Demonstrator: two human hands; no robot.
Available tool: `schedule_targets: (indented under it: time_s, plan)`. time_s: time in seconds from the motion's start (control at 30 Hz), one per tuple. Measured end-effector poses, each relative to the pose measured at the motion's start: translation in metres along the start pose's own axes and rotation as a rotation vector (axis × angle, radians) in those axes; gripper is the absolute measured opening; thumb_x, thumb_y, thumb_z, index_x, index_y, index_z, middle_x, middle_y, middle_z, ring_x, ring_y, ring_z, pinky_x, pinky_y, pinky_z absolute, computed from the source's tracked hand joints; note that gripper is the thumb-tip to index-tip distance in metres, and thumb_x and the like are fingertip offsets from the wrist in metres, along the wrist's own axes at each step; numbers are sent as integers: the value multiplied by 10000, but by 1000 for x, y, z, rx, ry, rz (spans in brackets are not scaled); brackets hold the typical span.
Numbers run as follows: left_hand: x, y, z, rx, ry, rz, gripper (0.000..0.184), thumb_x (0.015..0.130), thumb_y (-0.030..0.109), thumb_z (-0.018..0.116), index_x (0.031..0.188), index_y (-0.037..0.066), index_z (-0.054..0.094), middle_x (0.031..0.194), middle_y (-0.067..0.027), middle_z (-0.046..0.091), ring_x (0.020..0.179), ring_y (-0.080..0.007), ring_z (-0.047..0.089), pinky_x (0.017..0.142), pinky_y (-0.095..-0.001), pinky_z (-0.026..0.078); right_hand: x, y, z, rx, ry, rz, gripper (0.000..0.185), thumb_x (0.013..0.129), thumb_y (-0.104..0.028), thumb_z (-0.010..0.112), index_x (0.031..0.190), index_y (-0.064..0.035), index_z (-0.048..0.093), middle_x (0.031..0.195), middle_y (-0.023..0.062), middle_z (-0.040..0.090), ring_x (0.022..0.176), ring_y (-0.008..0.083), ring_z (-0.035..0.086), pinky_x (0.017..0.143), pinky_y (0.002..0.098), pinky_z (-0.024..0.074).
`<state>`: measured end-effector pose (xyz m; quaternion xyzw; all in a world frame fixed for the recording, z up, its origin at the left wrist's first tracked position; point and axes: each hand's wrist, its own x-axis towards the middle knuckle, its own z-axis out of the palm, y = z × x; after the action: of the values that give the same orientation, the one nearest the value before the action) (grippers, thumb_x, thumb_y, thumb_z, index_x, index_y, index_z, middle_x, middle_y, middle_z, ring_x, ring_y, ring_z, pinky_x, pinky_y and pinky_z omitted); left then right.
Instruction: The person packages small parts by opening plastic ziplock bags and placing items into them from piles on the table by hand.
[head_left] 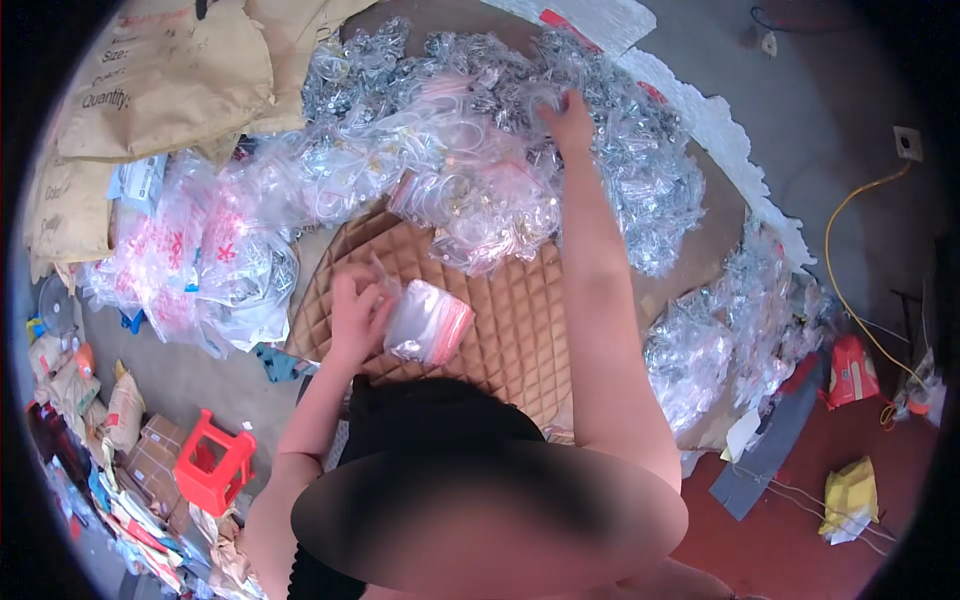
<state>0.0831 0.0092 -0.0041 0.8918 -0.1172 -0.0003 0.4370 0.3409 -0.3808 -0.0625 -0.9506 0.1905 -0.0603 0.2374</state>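
Note:
My left hand (360, 312) is curled, its fingertips closed on what looks like a clear plastic bag (386, 280). Just right of it lies a stack of clear zip bags (428, 322) with red-pink edges, on a brown quilted mat (510, 320). My right arm stretches far forward. At its end my right hand (568, 125) reaches into the pile of small clear bags (480, 130), thumb and a finger apart; the other fingers are partly hidden. The bags hold small shiny parts too fine to make out.
Big brown printed sacks (170, 80) lie at the far left. More filled clear bags (720, 340) are heaped to the right, and large plastic bags (200, 250) to the left. A red stool (213, 462) stands on the floor at left. A yellow cable (830, 235) runs along the right.

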Motion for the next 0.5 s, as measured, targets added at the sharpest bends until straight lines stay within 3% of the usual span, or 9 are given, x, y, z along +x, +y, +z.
schedule_targets:
  time_s: [0.07, 0.1, 0.17, 0.23, 0.3, 0.33, 0.4, 0.43, 0.5]
  plan:
    - [10, 8, -5, 354, 104, 258, 160, 772, 61, 690, 922, 80, 638, 978, -91, 572, 998, -276, 584, 1006, -511, 439, -20, 10, -4, 414, -14, -99, 383, 764, -240, 809, 1027, -53, 603, 1069, 122, 653, 1029, 254, 634, 846, 382, 509]
    - [14, 7, -6, 357, 114, 263, 160, 772, 61, 690, 922, 80, 638, 978, -91, 572, 998, -276, 584, 1006, -511, 439, -38, 8, -12, 785, -26, -45, 353, 795, -175, 775, 1072, -55, 591, 1079, 98, 642, 1033, 237, 622, 849, 372, 507]
    - [18, 6, -4, 247, 44, 314, 252, 775, 71, 637, 1022, 105, 678, 966, -71, 566, 1040, -274, 564, 1096, -594, 303, -92, 6, -44, 1383, -65, 50, 381, 848, -89, 718, 1193, -68, 557, 1123, 80, 634, 1070, 213, 607, 881, 350, 504]
    - [25, 12, -3, 309, 12, 350, 330, 780, 71, 620, 1099, 126, 677, 957, -70, 567, 1038, -271, 565, 1100, -591, 299, -141, 2, -86, 1609, -81, 82, 429, 870, -68, 694, 1268, -78, 534, 1157, 86, 636, 1102, 204, 603, 908, 339, 503]
    - [26, 27, -4, 439, -152, 310, 507, 794, 56, 602, 1287, 169, 632, 977, -80, 601, 1026, -286, 590, 1085, -546, 348, -190, 8, -115, 1929, -332, 362, 474, 867, -56, 690, 1309, -55, 519, 1246, 89, 606, 1159, 186, 576, 961, 341, 485]
    - [23, 32, -1, 440, -166, 301, 507, 794, 56, 602, 1287, 169, 632, 977, -80, 601, 1026, -286, 590, 1085, -546, 348, -210, 8, -121, 1931, -332, 380, 474, 867, -56, 690, 1309, -55, 519, 1246, 89, 606, 1159, 186, 576, 961, 341, 485]
    - [19, 43, 9, 231, -341, 115, 519, 820, 47, 587, 1316, 199, 607, 1029, -92, 628, 1006, -310, 618, 1006, -476, 442, -242, 6, -129, 1437, -244, 391, 435, 847, -32, 710, 1258, -62, 571, 1154, 53, 654, 1051, 169, 610, 890, 333, 506]
    - [18, 49, 13, 235, -348, 104, 519, 820, 47, 587, 1316, 199, 607, 1029, -92, 628, 1006, -310, 618, 1006, -476, 442, -252, 3, -131, 1439, -253, 402, 435, 847, -32, 710, 1258, -62, 571, 1154, 53, 654, 1051, 169, 610, 890, 333, 506]
    - [9, 60, 22, 254, -470, 121, 453, 863, 87, 590, 1296, 215, 627, 965, -116, 612, 937, -289, 619, 790, -386, 510, -273, 0, -134, 1177, -420, 183, 473, 807, -52, 759, 1243, -42, 574, 1121, 55, 655, 1042, 151, 600, 889, 305, 488]
